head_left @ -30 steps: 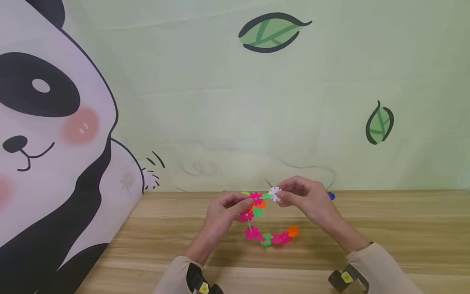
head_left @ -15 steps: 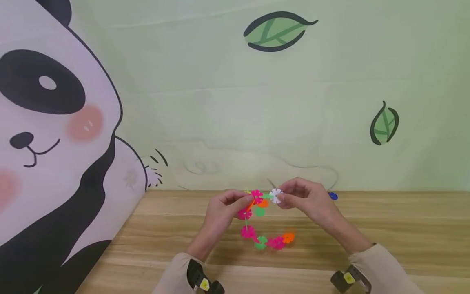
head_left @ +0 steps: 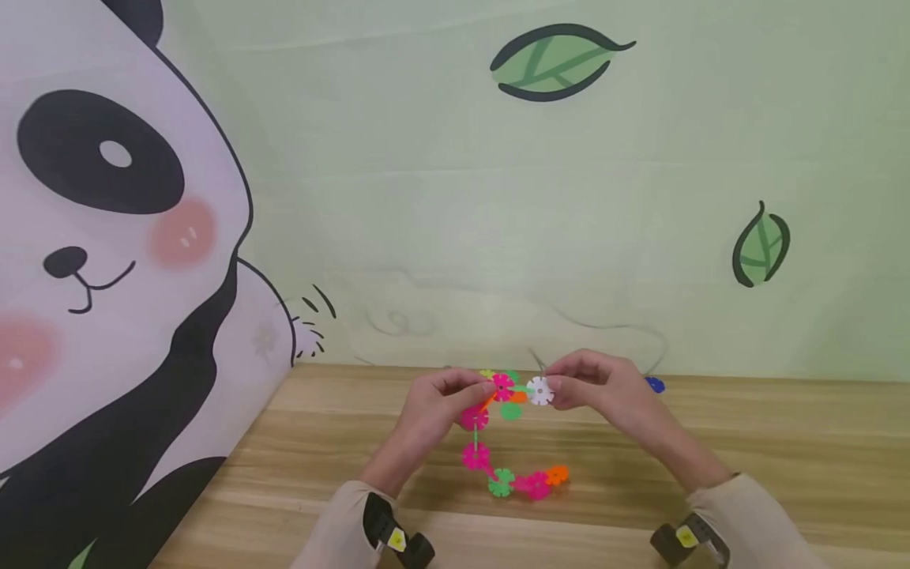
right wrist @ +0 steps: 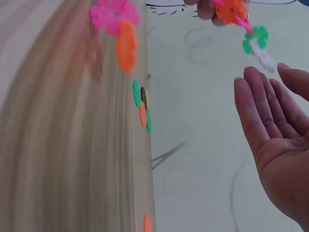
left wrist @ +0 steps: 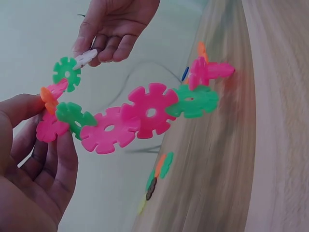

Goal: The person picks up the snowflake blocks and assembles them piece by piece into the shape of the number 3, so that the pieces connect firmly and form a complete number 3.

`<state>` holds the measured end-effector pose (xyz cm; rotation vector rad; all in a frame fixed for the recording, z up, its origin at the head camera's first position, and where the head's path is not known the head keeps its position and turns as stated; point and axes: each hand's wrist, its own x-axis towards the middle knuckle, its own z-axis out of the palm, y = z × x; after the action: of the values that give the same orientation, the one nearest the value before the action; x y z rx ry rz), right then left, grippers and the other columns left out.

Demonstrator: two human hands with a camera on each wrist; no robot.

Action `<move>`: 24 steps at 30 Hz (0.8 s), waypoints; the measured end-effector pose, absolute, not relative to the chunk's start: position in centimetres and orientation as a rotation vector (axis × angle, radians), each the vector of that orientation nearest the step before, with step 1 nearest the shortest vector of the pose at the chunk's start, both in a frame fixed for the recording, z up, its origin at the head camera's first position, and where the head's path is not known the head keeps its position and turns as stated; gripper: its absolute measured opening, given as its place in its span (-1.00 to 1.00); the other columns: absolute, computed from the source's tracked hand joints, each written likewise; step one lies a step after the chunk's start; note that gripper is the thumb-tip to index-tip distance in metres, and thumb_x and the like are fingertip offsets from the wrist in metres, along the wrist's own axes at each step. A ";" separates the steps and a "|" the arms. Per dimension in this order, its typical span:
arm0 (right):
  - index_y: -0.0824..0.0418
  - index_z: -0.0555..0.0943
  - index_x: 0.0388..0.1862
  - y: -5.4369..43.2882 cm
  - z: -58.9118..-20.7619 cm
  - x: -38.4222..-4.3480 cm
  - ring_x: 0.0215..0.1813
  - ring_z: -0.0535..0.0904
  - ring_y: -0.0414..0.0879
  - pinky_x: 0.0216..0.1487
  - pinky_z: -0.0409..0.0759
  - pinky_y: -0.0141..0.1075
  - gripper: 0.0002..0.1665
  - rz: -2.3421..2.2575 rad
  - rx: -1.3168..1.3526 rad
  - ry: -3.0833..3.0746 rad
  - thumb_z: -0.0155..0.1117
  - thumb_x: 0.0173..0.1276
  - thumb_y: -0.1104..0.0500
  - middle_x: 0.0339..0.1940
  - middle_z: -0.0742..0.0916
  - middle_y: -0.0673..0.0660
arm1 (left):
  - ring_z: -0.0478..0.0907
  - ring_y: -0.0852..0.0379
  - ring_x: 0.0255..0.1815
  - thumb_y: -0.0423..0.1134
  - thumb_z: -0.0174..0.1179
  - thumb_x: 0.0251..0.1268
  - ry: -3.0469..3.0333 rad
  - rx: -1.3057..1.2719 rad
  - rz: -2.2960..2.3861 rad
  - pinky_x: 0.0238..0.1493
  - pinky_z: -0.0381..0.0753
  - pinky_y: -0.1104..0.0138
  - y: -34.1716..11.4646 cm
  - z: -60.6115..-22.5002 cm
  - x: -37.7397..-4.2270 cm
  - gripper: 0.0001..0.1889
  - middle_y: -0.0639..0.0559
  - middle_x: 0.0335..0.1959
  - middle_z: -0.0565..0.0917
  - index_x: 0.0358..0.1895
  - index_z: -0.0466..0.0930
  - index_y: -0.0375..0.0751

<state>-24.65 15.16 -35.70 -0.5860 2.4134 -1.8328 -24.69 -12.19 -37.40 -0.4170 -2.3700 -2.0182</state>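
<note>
My left hand (head_left: 434,419) pinches a chain of interlocking plastic snowflake discs (head_left: 475,456) between thumb and fingers, near an orange disc (left wrist: 49,100) and a pink one (left wrist: 52,126). Pink and green discs hang below in a curve, ending in an orange disc (head_left: 558,474) over the table. From the upper part a green disc (left wrist: 66,74) runs right to a white disc (head_left: 540,390). Beside that white disc is my right hand (head_left: 600,387), thumb tip close to its edge. In the right wrist view, its fingers are extended, with a gap to the thumb.
More discs lie toward the table's back edge: a blue one (head_left: 655,385), a green one (head_left: 511,411) and several others partly behind the chain. The wooden table (head_left: 320,474) meets a pale green cloth backdrop (head_left: 426,237) with a panda and leaves.
The chain's hanging end has swung down and a little left. My right thumb has drawn back from the white disc, which now shows whole. The left hand keeps its pinch.
</note>
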 end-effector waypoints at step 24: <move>0.38 0.77 -0.05 12.3 -39.5 -34.6 0.01 0.70 0.10 0.15 0.70 0.01 -0.81 -1.082 -0.851 2.748 0.31 0.43 0.45 -0.10 0.82 0.19 | 0.63 0.08 -0.35 -0.11 0.39 0.46 -2.401 -0.417 -2.027 -0.30 0.74 0.28 -13.2 -37.2 -25.1 -0.80 0.00 -0.21 0.77 -0.08 0.82 -0.16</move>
<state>-34.65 12.31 -39.53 -0.8510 2.7482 -1.0824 -25.13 -13.19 -37.17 -0.4171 -2.4013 -2.0272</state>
